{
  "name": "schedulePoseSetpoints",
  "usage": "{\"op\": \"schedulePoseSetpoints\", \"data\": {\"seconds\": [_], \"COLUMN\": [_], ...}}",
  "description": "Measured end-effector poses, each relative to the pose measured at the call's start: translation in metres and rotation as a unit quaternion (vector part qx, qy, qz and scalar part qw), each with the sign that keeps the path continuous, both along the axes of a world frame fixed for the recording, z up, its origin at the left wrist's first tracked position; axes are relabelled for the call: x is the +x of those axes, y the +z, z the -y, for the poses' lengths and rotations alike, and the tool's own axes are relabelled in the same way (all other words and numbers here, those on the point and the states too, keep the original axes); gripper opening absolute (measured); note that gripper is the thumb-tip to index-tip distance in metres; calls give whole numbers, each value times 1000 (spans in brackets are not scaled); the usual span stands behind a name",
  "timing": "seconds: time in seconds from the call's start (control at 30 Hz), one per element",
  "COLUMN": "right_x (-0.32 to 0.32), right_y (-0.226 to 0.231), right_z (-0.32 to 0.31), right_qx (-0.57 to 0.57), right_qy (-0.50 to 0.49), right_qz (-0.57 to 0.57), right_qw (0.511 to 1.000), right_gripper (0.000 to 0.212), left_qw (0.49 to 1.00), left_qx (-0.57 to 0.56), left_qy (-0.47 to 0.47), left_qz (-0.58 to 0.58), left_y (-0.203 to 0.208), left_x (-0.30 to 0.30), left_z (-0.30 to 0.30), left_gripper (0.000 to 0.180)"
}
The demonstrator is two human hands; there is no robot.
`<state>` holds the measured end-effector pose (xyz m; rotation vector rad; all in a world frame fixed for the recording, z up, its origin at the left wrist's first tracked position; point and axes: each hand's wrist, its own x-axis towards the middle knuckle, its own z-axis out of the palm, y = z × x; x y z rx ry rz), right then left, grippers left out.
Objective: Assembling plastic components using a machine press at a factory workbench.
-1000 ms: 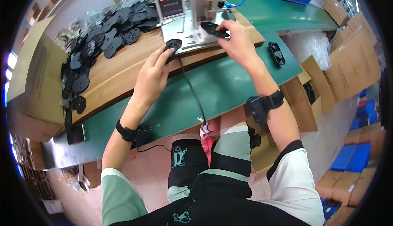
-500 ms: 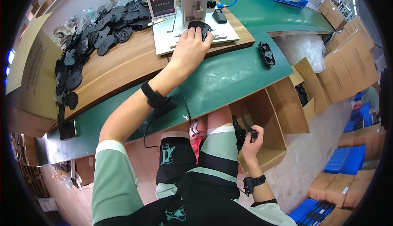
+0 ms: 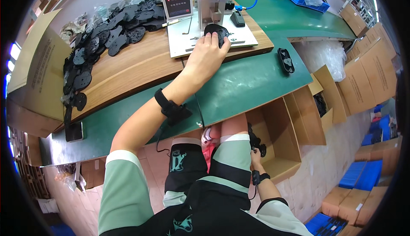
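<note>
My left hand point(image 3: 208, 53) reaches to the press machine point(image 3: 212, 5) and grips a flat, rounded black plastic part point(image 3: 217, 29) on its white base plate point(image 3: 178, 43). The fingertips lie on the near edge of the part, with the thumb at its right side. My right hand point(image 3: 256, 158) is low at the left side of an open cardboard box point(image 3: 279, 129) beside my leg, its fingers closed on a dark plastic part point(image 3: 262, 150). Most of those fingers are hidden. More black parts point(image 3: 253, 137) show in the box near that hand.
A heap of black plastic parts point(image 3: 115, 33) covers the left of the wooden board point(image 3: 136, 65). One black part point(image 3: 285, 61) lies on the green table point(image 3: 243, 84) at right. A phone point(image 3: 74, 131) lies near the left end. Cardboard boxes point(image 3: 363, 71) stand to the right.
My right hand has moved down and slightly left into the box, taking its black part with it. My left hand stays at the press; the whole view has shifted a little.
</note>
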<state>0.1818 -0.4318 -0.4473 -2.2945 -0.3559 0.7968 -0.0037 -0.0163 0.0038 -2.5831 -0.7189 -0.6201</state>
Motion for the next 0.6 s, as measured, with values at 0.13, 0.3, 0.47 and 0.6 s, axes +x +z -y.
{"op": "schedulePoseSetpoints", "data": {"seconds": [0.13,0.3,0.47,0.6], "right_x": [-2,-4,-15,-52], "right_y": [-10,-9,116,253], "right_z": [-6,-3,-59,-111], "right_qx": [68,124,191,321], "right_qy": [35,22,36,158], "right_qz": [-158,-130,26,35], "right_qw": [984,983,981,933], "right_gripper": [43,41,24,21], "left_qw": [1000,998,997,994], "left_qx": [-18,-21,6,-2], "left_qy": [20,18,25,33], "left_qz": [-6,50,67,103], "left_y": [0,-4,-12,-18], "left_x": [5,8,6,10], "left_z": [2,6,3,2], "left_gripper": [47,45,42,39]}}
